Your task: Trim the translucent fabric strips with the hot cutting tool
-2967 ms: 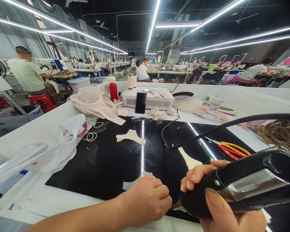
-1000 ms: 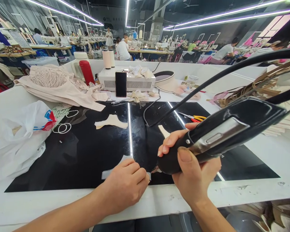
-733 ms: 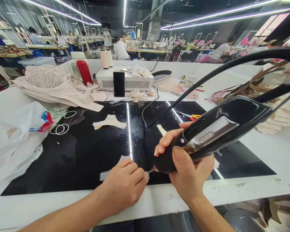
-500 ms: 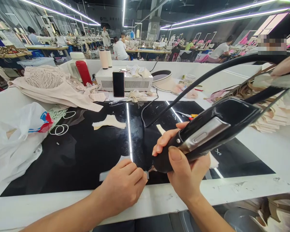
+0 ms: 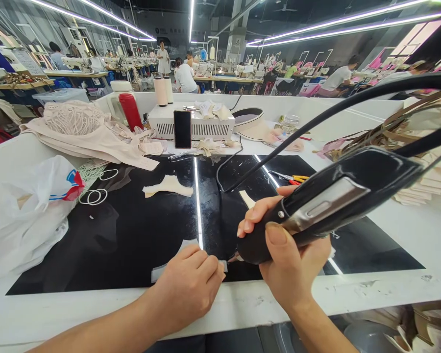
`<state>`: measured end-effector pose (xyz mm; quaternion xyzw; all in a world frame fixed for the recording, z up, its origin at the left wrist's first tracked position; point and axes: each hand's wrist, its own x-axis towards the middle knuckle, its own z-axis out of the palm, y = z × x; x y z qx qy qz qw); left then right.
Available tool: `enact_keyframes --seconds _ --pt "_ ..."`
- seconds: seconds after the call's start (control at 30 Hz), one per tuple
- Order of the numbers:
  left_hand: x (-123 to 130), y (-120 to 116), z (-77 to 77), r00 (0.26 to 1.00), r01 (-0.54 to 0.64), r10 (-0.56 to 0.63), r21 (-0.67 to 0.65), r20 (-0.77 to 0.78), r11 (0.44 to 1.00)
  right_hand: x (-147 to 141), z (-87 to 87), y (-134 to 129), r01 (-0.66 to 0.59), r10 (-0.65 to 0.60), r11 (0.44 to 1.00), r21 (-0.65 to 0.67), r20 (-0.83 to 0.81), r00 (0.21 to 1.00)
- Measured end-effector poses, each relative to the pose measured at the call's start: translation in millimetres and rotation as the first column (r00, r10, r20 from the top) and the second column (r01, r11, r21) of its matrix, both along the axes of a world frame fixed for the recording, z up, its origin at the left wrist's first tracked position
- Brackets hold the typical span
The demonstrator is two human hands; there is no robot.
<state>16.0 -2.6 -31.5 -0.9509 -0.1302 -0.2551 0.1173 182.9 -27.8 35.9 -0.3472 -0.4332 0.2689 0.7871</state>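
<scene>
My right hand (image 5: 290, 255) is wrapped round a black corded handheld tool (image 5: 338, 196) with a silver side panel and a narrow metal tip. The tip points left and down, just off the right end of a pale grey fabric piece (image 5: 158, 273). My left hand (image 5: 191, 282) is closed over that piece, its curled fingertips holding it against the glossy black board (image 5: 106, 255). Much of the piece is hidden beneath the hand. Farther back on the board lies a cream fabric piece (image 5: 168, 186). Another cream strip (image 5: 247, 199) shows partly behind my right hand.
A black cable (image 5: 297, 132) arches from the tool's right across the board. Pliers (image 5: 288, 177) lie behind the tool. A white plastic bag (image 5: 33, 211) and lace garments (image 5: 73, 127) are at left. A phone (image 5: 183, 129) leans on a white vented box (image 5: 209, 128). Coworkers sit beyond.
The tool and my right hand have shifted slightly right, and the tip sits a little farther from the grey piece's end. My left hand has stayed on the piece.
</scene>
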Motion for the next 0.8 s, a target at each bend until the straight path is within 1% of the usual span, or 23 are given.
enact_keyframes --seconds 0.13,0.27,0.4,0.5,0.7,0.8 --pt "0.0 -0.3 -0.7 1.000 0.001 -0.001 0.001 0.011 1.000 1.0 -0.5 0.5 -0.026 0.026 1.000 0.009 0.001 1.000" --pt "3.1 -1.4 2.3 0.999 -0.001 0.000 0.015 0.034 1.000 0.4 -3.8 0.5 -0.043 0.043 0.999 0.003 0.015 0.999" --pt "4.5 -2.4 3.8 0.999 0.004 -0.005 0.015 0.049 1.000 -0.5 -5.2 0.7 -0.012 0.012 1.000 -0.008 0.032 0.999" --pt "3.8 -2.0 2.1 0.999 0.002 -0.002 0.013 0.034 1.000 0.0 -3.5 -0.5 -0.012 0.013 0.999 -0.031 0.017 1.000" --pt "1.3 -2.2 -2.5 1.000 -0.001 0.001 0.002 -0.001 1.000 0.8 -2.0 -7.3 -0.050 0.050 0.998 0.023 0.012 0.999" --pt "2.7 -3.0 -2.8 1.000 -0.008 0.008 -0.007 0.005 1.000 -0.4 -3.9 -8.7 -0.049 0.049 0.999 0.010 0.027 0.998"
